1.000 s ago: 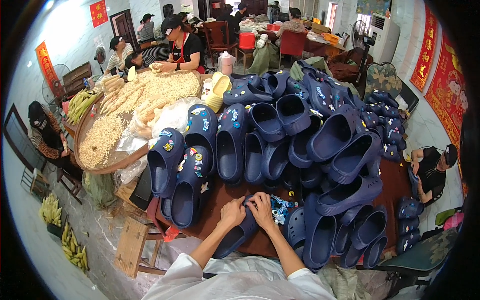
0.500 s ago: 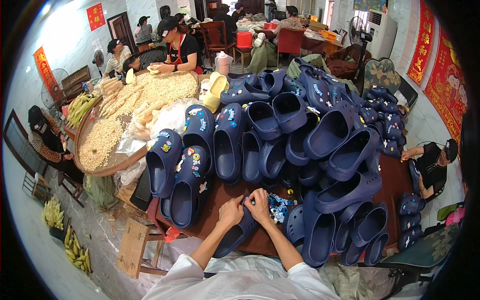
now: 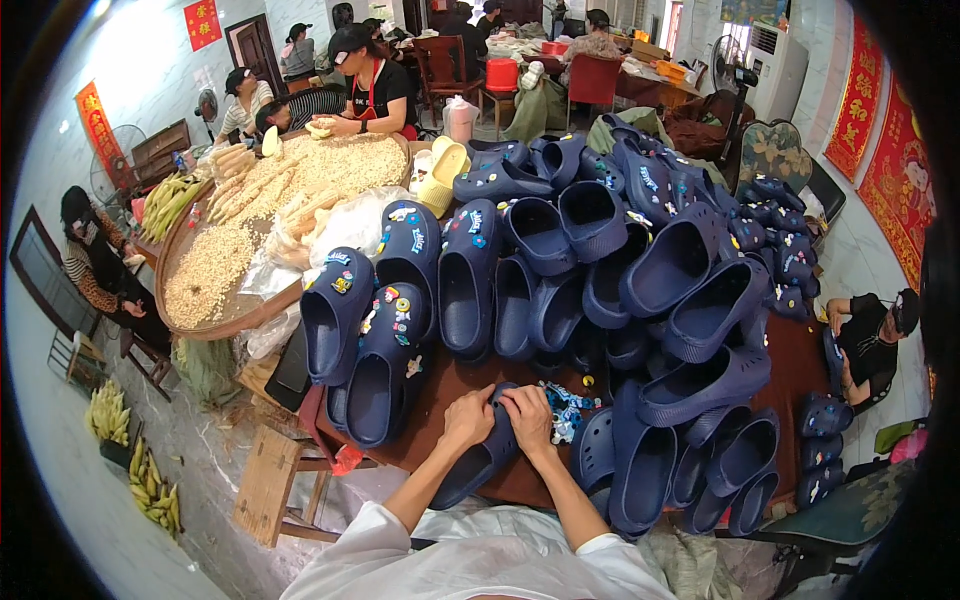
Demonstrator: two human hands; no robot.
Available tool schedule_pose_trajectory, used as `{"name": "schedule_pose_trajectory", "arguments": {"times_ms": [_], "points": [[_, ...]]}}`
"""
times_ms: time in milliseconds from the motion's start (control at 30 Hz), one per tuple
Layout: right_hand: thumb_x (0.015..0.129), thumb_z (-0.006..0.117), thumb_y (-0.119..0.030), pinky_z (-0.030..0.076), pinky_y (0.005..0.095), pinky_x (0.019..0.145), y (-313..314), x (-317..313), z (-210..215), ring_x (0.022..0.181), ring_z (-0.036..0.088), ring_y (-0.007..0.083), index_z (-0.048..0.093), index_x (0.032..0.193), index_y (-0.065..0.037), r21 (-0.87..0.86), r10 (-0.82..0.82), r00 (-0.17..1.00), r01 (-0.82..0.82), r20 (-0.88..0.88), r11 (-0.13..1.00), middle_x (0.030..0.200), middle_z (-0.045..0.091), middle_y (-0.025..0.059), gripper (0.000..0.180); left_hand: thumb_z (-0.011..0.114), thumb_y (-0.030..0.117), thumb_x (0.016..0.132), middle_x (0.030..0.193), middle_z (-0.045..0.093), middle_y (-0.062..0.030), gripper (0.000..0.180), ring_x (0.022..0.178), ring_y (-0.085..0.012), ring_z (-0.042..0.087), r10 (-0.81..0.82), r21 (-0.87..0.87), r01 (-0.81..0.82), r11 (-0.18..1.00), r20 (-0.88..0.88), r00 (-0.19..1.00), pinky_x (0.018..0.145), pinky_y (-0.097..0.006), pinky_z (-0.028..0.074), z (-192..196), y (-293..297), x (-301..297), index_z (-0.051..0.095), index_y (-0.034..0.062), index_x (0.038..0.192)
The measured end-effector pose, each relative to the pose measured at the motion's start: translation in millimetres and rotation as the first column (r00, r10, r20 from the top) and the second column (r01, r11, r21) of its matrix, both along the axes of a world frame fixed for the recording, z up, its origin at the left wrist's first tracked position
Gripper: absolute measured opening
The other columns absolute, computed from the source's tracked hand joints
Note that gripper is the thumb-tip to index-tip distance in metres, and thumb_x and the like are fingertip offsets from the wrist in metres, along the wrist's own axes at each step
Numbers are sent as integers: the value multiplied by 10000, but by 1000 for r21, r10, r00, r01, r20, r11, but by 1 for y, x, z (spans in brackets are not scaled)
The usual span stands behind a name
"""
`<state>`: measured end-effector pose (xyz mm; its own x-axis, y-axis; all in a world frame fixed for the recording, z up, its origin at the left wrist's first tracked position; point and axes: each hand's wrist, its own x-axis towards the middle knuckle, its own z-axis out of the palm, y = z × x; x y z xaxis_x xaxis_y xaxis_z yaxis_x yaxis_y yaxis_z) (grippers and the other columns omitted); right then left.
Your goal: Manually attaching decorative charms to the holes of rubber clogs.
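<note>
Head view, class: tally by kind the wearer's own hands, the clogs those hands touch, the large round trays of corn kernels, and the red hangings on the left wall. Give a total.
Hands (left hand, right hand): 2
Navy clog touched by them: 1
Round tray: 1
Red hangings: 2
Total: 6

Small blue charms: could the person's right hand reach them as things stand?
Probably yes: the charms lie just beside the right hand, nothing visible between, though it is on a clog.

stacked clogs (image 3: 705, 388) block rightward, though left tabletop (image 3: 428, 412) seems passable.
</note>
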<state>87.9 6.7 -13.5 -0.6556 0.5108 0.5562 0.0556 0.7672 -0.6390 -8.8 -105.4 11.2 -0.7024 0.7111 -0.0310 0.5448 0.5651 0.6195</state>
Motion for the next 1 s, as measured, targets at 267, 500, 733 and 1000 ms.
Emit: {"name": "schedule_pose_trajectory", "arguments": {"times_ms": [267, 500, 733, 1000], "points": [[913, 622, -93, 469, 408, 832, 22, 11, -21, 928, 584, 328, 637, 992, -20, -185, -295, 954, 299, 45, 936, 1015, 590, 146, 109, 501, 203, 885, 1201, 667, -187, 454, 1067, -393, 645, -1, 4, 1, 1000, 32, 999, 957, -475, 496, 0, 1, 0, 632, 132, 1314], [885, 702, -331, 437, 446, 929, 3, 10, -6, 1076, 531, 369, 615, 1197, -49, -93, -262, 953, 278, 151, 956, 1132, 566, 176, 430, 508, 191, 879, 1171, 672, -192, 464, 1063, -384, 644, 9, 3, -9, 1000, 17, 1000, 948, -484, 498, -3, -2, 0, 614, 110, 1323], [854, 708, -458, 439, 464, 933, 3, 3, -8, 1073, 527, 381, 656, 1211, -40, -143, -225, 913, 287, 339, 947, 1108, 576, 189, 552, 509, 188, 888, 1156, 674, -199, 447, 1042, -397, 648, -19, 29, 19, 999, 8, 1000, 922, -491, 505, -2, 1, -1, 620, 99, 1312], [873, 671, -192, 506, 466, 825, 6, 0, -21, 932, 587, 403, 659, 1140, -2, 209, -281, 932, 234, 230, 949, 982, 619, 220, 328, 505, 183, 891, 1135, 682, -190, 428, 1034, -396, 651, -9, 40, 9, 999, 1, 1000, 911, -490, 505, 0, 4, 0, 639, 98, 1289]]}}
